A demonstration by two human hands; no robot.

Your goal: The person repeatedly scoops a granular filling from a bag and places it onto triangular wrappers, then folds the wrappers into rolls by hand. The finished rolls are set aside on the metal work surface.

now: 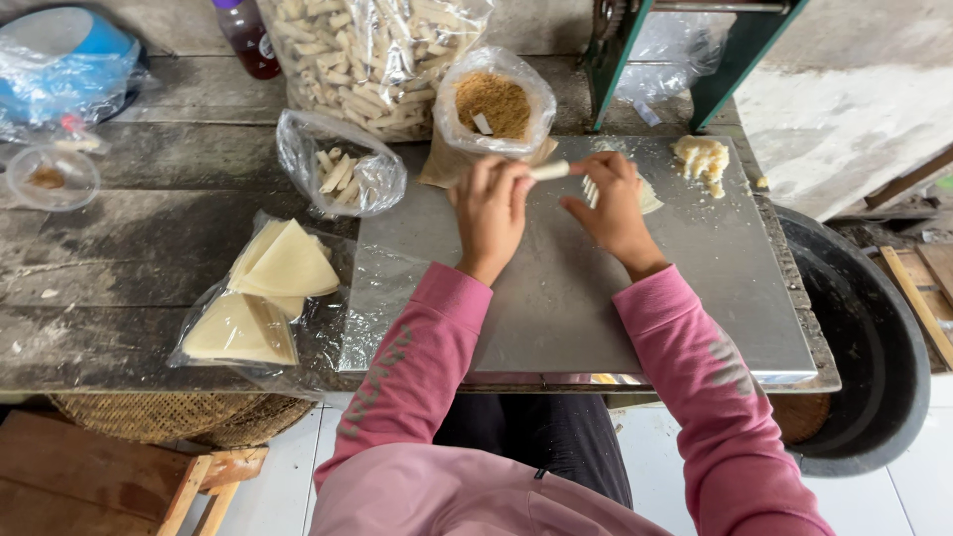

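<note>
1. The desk (149, 199) is worn grey wood, and a steel sheet (596, 308) lies flat on its near right part; every place below is given from that sheet.
2. Off the sheet's right edge stands a big dark tub (874, 337).
3. Beyond the sheet's far edge leans a large clear sack of pale rolled sticks (367, 50), with a smaller bag of brown crumbs (493, 104) touching the sheet's far rim.
4. Left of the sheet lies a plastic bag of triangular wrappers (268, 288), and at its far left corner an open bag with a few rolls (342, 177).
5. A lump of pale filling (701, 159) sits in the sheet's far right corner.
6. The left hand (491, 208) pinches a thin white roll (548, 171) between its fingertips, over the sheet's far edge.
7. The right hand (611, 203) is curled around the roll's other end and what seems to be a wrapper under it, though its fingers hide the contact.
</note>
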